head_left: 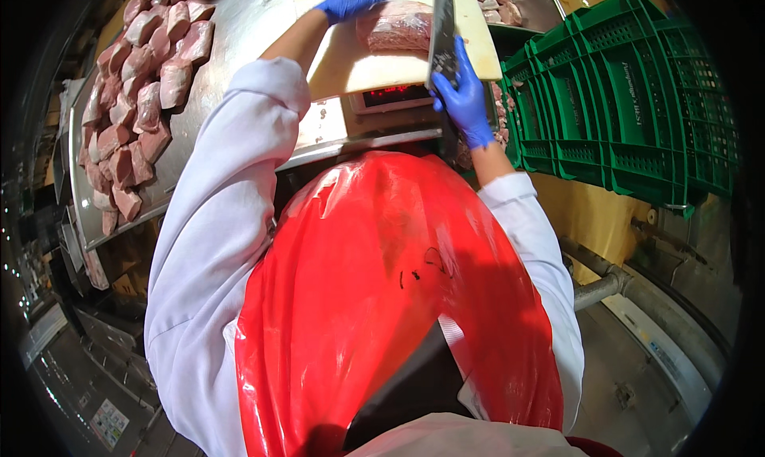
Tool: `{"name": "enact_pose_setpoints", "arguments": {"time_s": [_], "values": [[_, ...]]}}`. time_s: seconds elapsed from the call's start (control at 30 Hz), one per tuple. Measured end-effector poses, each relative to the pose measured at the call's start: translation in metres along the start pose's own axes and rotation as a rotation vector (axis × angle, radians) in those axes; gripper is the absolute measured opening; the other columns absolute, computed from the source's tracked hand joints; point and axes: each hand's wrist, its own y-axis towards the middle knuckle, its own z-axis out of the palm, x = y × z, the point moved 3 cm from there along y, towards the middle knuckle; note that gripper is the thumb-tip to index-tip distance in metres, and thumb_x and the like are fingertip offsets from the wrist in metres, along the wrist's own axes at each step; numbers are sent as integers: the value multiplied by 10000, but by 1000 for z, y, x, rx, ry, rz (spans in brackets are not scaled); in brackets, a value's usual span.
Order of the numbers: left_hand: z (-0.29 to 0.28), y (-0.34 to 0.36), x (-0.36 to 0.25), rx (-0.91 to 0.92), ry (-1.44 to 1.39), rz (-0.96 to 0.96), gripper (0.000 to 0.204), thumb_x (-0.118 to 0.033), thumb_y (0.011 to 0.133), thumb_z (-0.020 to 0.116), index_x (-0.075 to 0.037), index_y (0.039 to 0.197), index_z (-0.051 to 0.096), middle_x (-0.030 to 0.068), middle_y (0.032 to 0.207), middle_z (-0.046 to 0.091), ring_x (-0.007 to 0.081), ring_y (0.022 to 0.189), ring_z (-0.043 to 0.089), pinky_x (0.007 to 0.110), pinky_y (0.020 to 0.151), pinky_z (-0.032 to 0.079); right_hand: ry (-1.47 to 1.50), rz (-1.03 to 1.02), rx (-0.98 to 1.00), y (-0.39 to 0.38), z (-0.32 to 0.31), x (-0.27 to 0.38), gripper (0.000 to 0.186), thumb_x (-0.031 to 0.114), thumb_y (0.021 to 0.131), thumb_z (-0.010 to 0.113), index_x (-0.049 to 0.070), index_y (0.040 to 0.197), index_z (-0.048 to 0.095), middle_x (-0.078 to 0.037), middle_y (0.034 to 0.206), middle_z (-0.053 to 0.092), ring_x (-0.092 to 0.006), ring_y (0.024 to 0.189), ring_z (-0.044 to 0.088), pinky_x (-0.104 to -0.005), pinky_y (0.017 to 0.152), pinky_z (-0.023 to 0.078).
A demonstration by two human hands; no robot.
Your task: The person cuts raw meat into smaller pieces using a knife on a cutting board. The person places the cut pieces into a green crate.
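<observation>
A pink slab of raw meat (394, 27) lies on the pale cutting board (339, 68). My left hand (355, 1), in a blue glove, rests at the meat's far left end, its fingers stretched out along the far edge. In my blue-gloved right hand (464, 98) is a large knife (442, 28). My fingers close round its handle, with the index finger reaching up beside the blade. The blade points away from me at the meat's right end; whether its edge touches the meat I cannot tell.
Many cut meat pieces (147, 106) are heaped on the metal table (203, 98) at the left. More pieces (496, 7) lie beyond the board. Green plastic crates (606, 98) stand tilted at the right. A display with red digits (390, 95) sits under the board's near edge.
</observation>
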Motion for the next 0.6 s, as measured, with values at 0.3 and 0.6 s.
{"name": "enact_pose_setpoints", "arguments": {"time_s": [0.3, 0.6], "values": [[60, -147, -81, -158, 280, 117, 473, -295, 1007, 514, 11, 1368, 530, 255, 1338, 566, 402, 1226, 566, 412, 1045, 446, -61, -62, -17, 142, -49, -29, 802, 4, 925, 633, 140, 1593, 210, -68, 879, 657, -118, 621, 602, -248, 483, 491], [-6, -199, -74, -587, 167, -78, 460, -219, 928, 676, 32, 1297, 565, 212, 1198, 646, 297, 1064, 673, 384, 898, 546, -480, -163, -149, 39, 25, 69, 732, 66, 914, 631, 172, 1568, 319, -44, 792, 685, -68, 602, 592, -254, 529, 515]]}}
